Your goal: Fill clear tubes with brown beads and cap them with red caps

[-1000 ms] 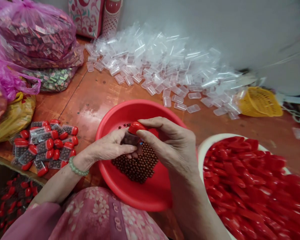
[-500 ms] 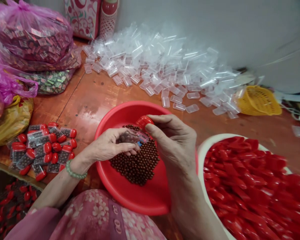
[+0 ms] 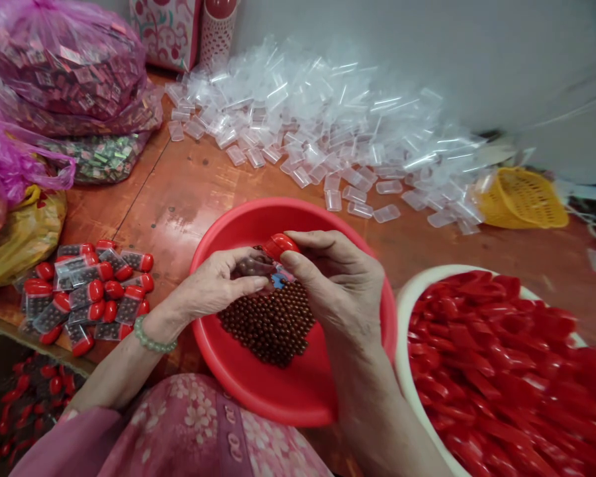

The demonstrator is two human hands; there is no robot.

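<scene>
My left hand (image 3: 216, 281) grips a clear plastic case (image 3: 253, 264) with brown balls inside, tilted over the red basin (image 3: 228, 381). Between the thumb and fingers of my right hand (image 3: 340, 278) is a red plastic cap (image 3: 281, 245), right at the case's open end. Whether the cap touches the case, I cannot tell. Below both hands, a heap of shiny brown balls (image 3: 265, 331) lies in the basin. A small blue and pink piece (image 3: 279, 278) shows beside the case, partly covered by my right hand.
Capped cases of balls (image 3: 87, 291) lie at the left table edge, with more below. A white tub (image 3: 404, 311) of red caps (image 3: 491, 371) stands right. Clear empty cases (image 3: 328, 126) pile along the wall near a yellow basket (image 3: 521, 199). Purple bags (image 3: 74, 66) fill the back left.
The red cap in my right hand has moved slightly left and down, closer to the case. My left hand has turned the case a little toward the cap.
</scene>
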